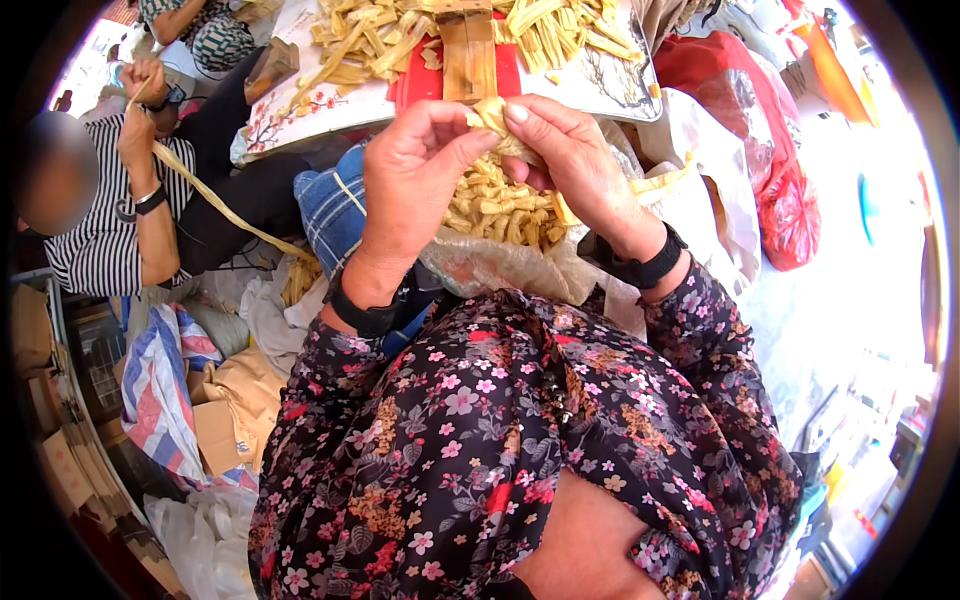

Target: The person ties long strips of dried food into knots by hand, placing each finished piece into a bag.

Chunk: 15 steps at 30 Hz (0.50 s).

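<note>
Left hand point(415, 165) and right hand point(568, 150) both pinching folded yellow strip point(490, 113) between their fingertips, just wearer-side of wooden block point(468, 62), top end pointing at block, long axis slanting rightward from it, knotted pieces point(498, 208) heaped farther wearer-side.

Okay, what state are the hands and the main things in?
Left hand: pinching the folded yellow piece.
Right hand: pinching it.
Folded yellow piece: gripped between both hands.
Small yellow pieces: heaped.
Plastic sack: open.
Yellow strips: loose, piled on the table.
Long strip: held up by a co-worker's hand.
Red plastic bag: crumpled.
</note>
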Motion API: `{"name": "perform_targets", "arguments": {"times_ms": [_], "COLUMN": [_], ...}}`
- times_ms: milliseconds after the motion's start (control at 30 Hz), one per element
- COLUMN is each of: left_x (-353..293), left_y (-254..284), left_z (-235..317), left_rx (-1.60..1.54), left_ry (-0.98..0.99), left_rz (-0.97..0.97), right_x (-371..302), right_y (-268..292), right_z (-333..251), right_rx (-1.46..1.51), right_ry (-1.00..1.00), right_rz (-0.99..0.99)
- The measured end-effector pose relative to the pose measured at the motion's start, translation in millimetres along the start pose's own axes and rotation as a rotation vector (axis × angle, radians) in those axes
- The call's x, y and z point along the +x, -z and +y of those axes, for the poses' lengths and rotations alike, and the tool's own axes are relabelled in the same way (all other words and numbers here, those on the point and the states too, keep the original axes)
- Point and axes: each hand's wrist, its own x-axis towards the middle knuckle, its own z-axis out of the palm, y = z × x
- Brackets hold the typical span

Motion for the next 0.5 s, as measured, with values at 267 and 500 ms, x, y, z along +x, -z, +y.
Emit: {"name": "perform_targets", "arguments": {"times_ms": [267, 500], "left_x": [22, 6], "left_y": [23, 5], "left_z": [23, 38], "left_rx": [0.031, 1.189], "left_ry": [-0.113, -0.463], "left_rz": [0.117, 0.071], "right_x": [-9, -7], "right_y": [23, 10], "right_z": [-9, -8], "right_rx": [0.103, 0.002], "right_ry": [-0.046, 0.069], "right_rz": [0.108, -0.027]}}
